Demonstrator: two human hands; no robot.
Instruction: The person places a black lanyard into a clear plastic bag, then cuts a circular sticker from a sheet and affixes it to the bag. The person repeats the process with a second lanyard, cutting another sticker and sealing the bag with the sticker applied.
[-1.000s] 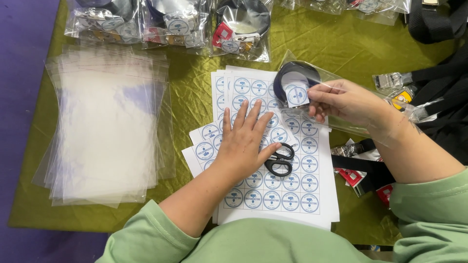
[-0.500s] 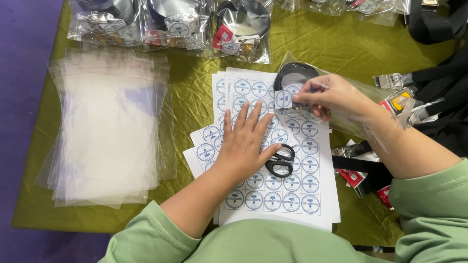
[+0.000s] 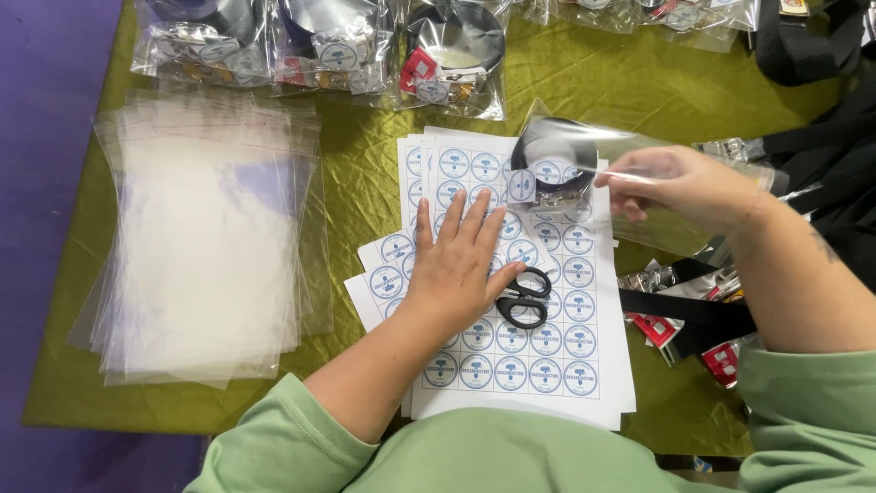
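Right hand (image 3: pixel 680 187), clear bag (image 3: pixel 584 155) now lifted

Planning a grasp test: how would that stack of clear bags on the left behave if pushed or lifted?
The stack of clear bags is already fanned with uneven edges, so a push would probably shear it further. The film looks thin and glossy: likely floppy, light and slippery. It lies apart from the left hand, which is flat on the sticker sheets.

White sheets of round blue-and-white labels (image 3: pixel 547 351) lie under the left fingers (image 3: pixel 456 224). The right fingers (image 3: pixel 630 196) pinch a clear bag (image 3: pixel 630 146) bearing one label (image 3: pixel 521 185). Filled clear packets (image 3: pixel 347 50) lie beyond; empty clear bags (image 3: pixel 196 237) are stacked left.
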